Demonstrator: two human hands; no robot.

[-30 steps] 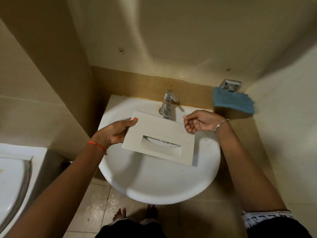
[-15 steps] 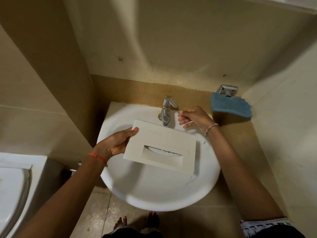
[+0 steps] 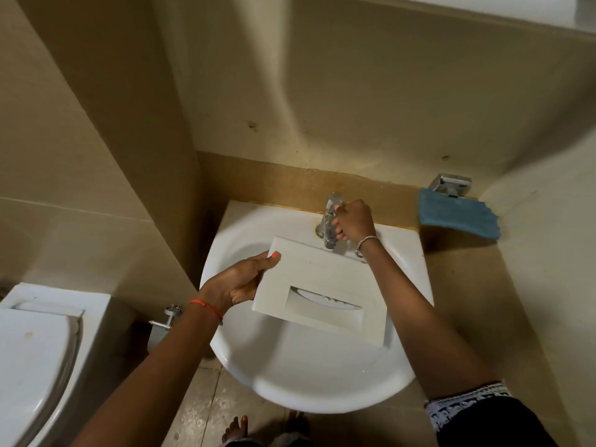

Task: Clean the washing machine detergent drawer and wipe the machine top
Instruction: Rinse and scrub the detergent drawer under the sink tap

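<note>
The left hand (image 3: 238, 285) reaches in from the lower left with the forearm stretched forward. It grips the left edge of the white detergent drawer (image 3: 322, 279), thumb laid on top with its orange nail showing and the other fingers curled beneath. The drawer is held above the bowl of the white sink (image 3: 306, 382), front panel up and tilted slightly, with the recessed handle slot toward the person. Its far corner sits just under the spout of the chrome faucet (image 3: 329, 230). The right arm comes in from the lower right and crosses past the drawer's right end, and the right hand (image 3: 354, 221) is closed around the faucet's top handle, its fingers wrapped on it from the right. A beaded bracelet (image 3: 366, 242) circles the right wrist and a red thread (image 3: 206, 306) the left. Beyond and to the right of the right hand, a blue cloth (image 3: 458, 216) sits at the back corner of the tan surface (image 3: 467, 301), just below a metal wall fitting (image 3: 450, 183). Well to the left of the left hand stands a white toilet (image 3: 29, 366).
</note>
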